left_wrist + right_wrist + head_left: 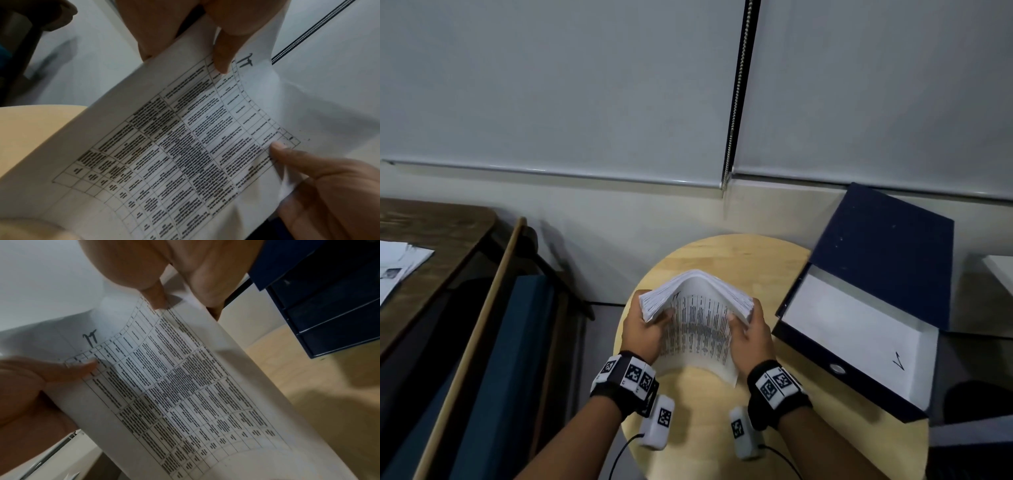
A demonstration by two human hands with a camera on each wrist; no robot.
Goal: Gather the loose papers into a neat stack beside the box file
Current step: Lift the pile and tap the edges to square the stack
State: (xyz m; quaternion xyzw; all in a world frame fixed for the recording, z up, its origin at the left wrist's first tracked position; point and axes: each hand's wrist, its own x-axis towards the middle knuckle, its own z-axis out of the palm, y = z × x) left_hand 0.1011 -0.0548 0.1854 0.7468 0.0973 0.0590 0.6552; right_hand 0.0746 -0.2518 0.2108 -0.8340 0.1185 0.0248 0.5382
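Note:
A thick stack of printed papers (697,329) stands on its lower edge on the round wooden table (709,428), bowed toward me, with a printed table on its front sheet (174,146). My left hand (643,329) grips the stack's left side, thumb (222,53) on the front sheet. My right hand (750,335) grips the right side, thumb (156,296) pressed on the page. The dark blue box file (859,335) lies open just right of the stack, lid raised, white sheets inside. Its blue wall (329,305) shows close to my right hand.
A dark wooden desk (431,274) at the left carries more loose sheets (397,267). A blue panel (510,359) and a wooden rail stand between the desk and the table. Grey window blinds with a bead chain (739,96) fill the back. A white object (1000,274) sits at the right edge.

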